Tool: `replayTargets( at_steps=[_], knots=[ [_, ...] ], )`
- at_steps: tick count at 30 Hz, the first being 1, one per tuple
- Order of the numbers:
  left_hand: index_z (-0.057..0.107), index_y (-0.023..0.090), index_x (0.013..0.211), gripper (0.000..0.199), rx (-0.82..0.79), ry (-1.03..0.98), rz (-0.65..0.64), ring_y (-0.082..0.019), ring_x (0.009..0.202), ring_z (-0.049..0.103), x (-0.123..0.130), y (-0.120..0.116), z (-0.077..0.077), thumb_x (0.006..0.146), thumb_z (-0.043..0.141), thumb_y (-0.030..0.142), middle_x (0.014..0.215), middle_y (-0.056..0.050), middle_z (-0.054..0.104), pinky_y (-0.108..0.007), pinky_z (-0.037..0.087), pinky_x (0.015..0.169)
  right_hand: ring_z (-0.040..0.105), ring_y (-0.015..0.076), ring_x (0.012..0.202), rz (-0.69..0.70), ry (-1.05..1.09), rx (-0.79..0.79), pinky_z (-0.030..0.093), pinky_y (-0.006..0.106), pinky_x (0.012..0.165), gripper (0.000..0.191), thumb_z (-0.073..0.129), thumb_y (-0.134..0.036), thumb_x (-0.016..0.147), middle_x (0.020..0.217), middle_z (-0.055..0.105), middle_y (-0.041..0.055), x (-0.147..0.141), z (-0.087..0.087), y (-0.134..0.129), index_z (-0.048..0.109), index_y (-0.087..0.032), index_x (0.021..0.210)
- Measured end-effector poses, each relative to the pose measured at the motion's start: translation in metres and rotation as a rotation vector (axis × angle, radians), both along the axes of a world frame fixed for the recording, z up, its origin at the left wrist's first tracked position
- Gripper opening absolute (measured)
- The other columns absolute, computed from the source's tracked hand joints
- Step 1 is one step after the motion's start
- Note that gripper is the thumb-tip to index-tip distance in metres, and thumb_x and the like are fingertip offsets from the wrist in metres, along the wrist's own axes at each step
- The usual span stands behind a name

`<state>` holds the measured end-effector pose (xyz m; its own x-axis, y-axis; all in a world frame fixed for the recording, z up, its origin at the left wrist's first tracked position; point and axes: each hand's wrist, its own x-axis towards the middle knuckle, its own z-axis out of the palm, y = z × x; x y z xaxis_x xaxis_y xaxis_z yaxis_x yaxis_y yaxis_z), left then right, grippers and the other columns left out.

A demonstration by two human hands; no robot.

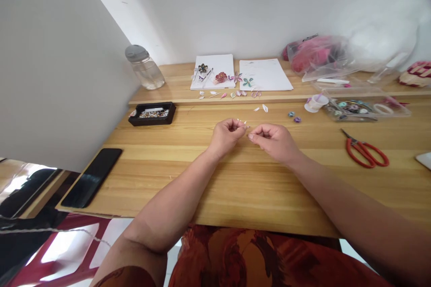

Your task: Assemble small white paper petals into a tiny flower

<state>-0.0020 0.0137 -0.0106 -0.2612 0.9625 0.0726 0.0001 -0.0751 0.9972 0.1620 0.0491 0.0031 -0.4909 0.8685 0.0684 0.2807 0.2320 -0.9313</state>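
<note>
My left hand (228,136) is over the middle of the desk, its thumb and fingers pinched together. Small white petal-like pieces (241,121) stick out past its fingertips. Close beside it, my right hand (272,140) also pinches, with the fingertips almost meeting those of the left; what lies in its pinch is too small to make out. Two loose white petals (265,108) lie on the wood just beyond the hands. A row of small petals (233,95) in white, pink and lilac rests along the raised shelf, below several finished flower ornaments (221,77).
Red-handled scissors (367,152), a ribbon spool (316,102) and a clear tray (362,107) of trinkets lie to the right. A black bead box (152,113), a phone (92,178) and a water bottle (144,67) are at left. White paper pads (266,75) lie on the shelf.
</note>
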Motion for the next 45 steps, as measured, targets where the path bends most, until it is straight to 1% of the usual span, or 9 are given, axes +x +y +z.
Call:
replayTargets(
  at_steps=[5,10,15,23,28,31,34,40,45],
  knots=[
    [0.064,0.014,0.073,0.018,0.030,0.177,-0.003,-0.008,0.059,0.046,0.000,-0.001,0.000,0.070,0.073,0.030,0.069,0.000,0.062,-0.022,0.036,0.057,0.047,0.0119,0.055,-0.066,-0.076,0.261,0.037,0.027,0.054,0.015,0.065,-0.032,0.079,0.061,0.061,0.0007,0.003,0.011,-0.006,0.068,-0.018,0.072],
    [0.066,0.013,0.074,0.021,-0.024,0.184,-0.152,-0.008,0.059,0.046,-0.001,-0.004,0.004,0.072,0.072,0.033,0.069,0.000,0.062,-0.022,0.035,0.057,0.049,0.0119,0.056,-0.066,-0.043,0.337,0.038,0.027,0.055,0.017,0.065,-0.034,0.082,0.068,0.065,0.0019,0.010,0.012,0.008,0.070,-0.018,0.079],
    [0.067,0.013,0.077,0.025,-0.071,0.087,-0.228,-0.008,0.059,0.046,-0.001,-0.007,0.008,0.072,0.074,0.037,0.069,0.000,0.060,-0.023,0.034,0.058,0.049,0.0117,0.059,-0.007,0.016,0.197,0.038,0.026,0.055,0.021,0.068,-0.038,0.081,0.068,0.064,0.0014,0.012,0.003,0.023,0.071,-0.018,0.079],
    [0.063,0.015,0.072,0.031,-0.036,-0.089,-0.082,-0.006,0.054,0.039,-0.002,-0.001,0.004,0.068,0.078,0.041,0.062,0.003,0.056,-0.022,0.033,0.055,0.044,0.0080,0.046,0.017,0.079,-0.243,0.033,0.023,0.042,0.029,0.075,-0.044,0.072,0.063,0.061,0.0000,0.003,-0.006,0.014,0.062,-0.018,0.073],
    [0.064,0.014,0.071,0.023,-0.009,0.063,0.019,-0.007,0.057,0.044,-0.003,0.001,-0.001,0.070,0.075,0.034,0.065,0.001,0.060,-0.022,0.035,0.056,0.047,0.0101,0.051,0.005,-0.036,0.027,0.036,0.025,0.048,0.021,0.069,-0.038,0.078,0.063,0.061,0.0005,0.004,0.004,0.003,0.066,-0.018,0.073],
    [0.066,0.014,0.072,0.021,-0.032,0.147,-0.030,-0.008,0.059,0.048,-0.002,-0.001,0.000,0.069,0.074,0.033,0.068,0.000,0.063,-0.022,0.036,0.057,0.047,0.0109,0.055,-0.034,-0.048,0.206,0.036,0.026,0.053,0.016,0.067,-0.034,0.079,0.064,0.060,0.0000,0.007,0.009,0.004,0.068,-0.018,0.075],
    [0.067,0.014,0.073,0.022,-0.070,0.159,-0.120,-0.009,0.058,0.047,-0.001,-0.003,0.002,0.070,0.074,0.034,0.068,-0.001,0.062,-0.023,0.035,0.057,0.046,0.0110,0.056,-0.040,-0.031,0.245,0.035,0.027,0.053,0.016,0.066,-0.034,0.081,0.064,0.060,-0.0002,0.009,0.007,0.011,0.068,-0.018,0.077],
    [0.067,0.013,0.075,0.025,-0.129,0.005,-0.211,-0.006,0.054,0.041,0.000,-0.005,0.007,0.068,0.076,0.036,0.064,0.002,0.058,-0.023,0.031,0.055,0.044,0.0101,0.055,0.003,0.051,0.070,0.033,0.027,0.053,0.023,0.069,-0.041,0.079,0.065,0.059,-0.0004,0.009,-0.002,0.024,0.068,-0.018,0.078],
    [0.064,0.014,0.072,0.028,-0.091,-0.103,-0.138,-0.005,0.050,0.034,0.001,-0.004,0.008,0.066,0.077,0.039,0.060,0.004,0.054,-0.023,0.026,0.051,0.036,0.0074,0.048,0.011,0.097,-0.190,0.025,0.026,0.047,0.030,0.074,-0.045,0.071,0.061,0.055,-0.0025,0.005,-0.003,0.018,0.064,-0.018,0.076]
  ],
)
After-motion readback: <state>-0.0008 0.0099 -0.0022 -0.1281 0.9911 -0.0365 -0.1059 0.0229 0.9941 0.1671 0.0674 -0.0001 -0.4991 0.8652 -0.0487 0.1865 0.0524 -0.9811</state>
